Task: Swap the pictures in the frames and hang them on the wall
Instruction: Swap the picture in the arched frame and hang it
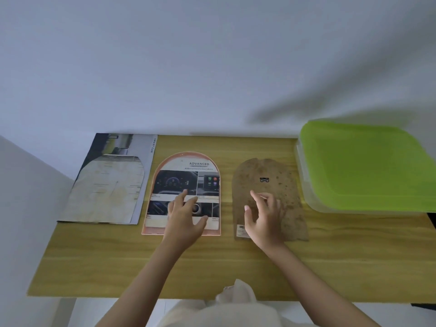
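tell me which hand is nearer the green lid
The right hand. It hovers over the brown backing board, which lies just left of the green lid. The left hand rests on the arched frame, farther left.

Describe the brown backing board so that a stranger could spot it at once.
Start from the green-lidded container at the right end of the wooden table; the brown backing board lies flat just left of it, under the right hand. Unlike the pink arched frame beside it, it is plain speckled fibreboard with a small metal hanger.
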`<state>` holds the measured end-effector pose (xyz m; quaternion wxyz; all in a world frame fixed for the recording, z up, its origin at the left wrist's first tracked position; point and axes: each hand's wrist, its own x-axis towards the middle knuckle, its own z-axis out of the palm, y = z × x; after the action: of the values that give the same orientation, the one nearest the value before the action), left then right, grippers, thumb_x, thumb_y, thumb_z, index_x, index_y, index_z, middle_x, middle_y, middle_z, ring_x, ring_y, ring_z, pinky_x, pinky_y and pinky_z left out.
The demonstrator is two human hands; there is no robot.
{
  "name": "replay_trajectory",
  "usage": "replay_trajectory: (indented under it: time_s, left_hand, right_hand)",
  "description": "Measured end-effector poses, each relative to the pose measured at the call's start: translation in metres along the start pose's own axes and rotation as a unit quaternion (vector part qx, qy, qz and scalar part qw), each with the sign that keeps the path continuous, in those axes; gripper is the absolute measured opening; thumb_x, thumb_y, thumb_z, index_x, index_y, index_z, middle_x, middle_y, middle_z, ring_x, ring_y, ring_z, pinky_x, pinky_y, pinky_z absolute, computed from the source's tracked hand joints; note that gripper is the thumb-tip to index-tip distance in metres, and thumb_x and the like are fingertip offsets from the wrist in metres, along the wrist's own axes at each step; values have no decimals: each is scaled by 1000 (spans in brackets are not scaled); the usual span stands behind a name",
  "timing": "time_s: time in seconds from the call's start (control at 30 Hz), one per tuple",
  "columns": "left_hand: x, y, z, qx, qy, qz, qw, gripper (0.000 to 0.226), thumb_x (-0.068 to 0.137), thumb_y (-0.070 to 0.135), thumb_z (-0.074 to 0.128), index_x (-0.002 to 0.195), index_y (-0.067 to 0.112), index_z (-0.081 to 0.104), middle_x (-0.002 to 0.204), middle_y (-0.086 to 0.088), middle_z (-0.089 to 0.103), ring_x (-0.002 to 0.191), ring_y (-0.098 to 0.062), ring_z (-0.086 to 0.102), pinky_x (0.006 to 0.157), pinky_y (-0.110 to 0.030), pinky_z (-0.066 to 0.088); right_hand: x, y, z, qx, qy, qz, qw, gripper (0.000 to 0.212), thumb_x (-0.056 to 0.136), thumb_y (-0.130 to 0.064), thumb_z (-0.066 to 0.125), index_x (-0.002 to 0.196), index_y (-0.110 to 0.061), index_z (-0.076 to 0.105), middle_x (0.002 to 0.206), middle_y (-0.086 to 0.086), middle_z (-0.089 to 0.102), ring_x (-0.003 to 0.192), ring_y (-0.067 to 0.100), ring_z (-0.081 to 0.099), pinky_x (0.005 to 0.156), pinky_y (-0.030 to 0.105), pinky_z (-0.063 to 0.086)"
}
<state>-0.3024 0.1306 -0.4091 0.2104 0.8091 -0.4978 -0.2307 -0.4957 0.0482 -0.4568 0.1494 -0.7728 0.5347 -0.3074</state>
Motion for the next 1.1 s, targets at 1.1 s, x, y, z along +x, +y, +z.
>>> replay_trajectory:
  time_s: [1.1]
  left_hand:
    - [50, -120, -59, 22, -86, -6, 996, 94, 68, 43, 76, 146, 29, 25, 117, 2, 34, 108, -12, 34, 92, -29, 46]
  right_hand:
    - [147, -102, 78, -134, -362, 37, 922, 90, 51, -44, 87, 127, -22, 43, 126, 1, 37, 121, 22, 32, 97, 39, 33]
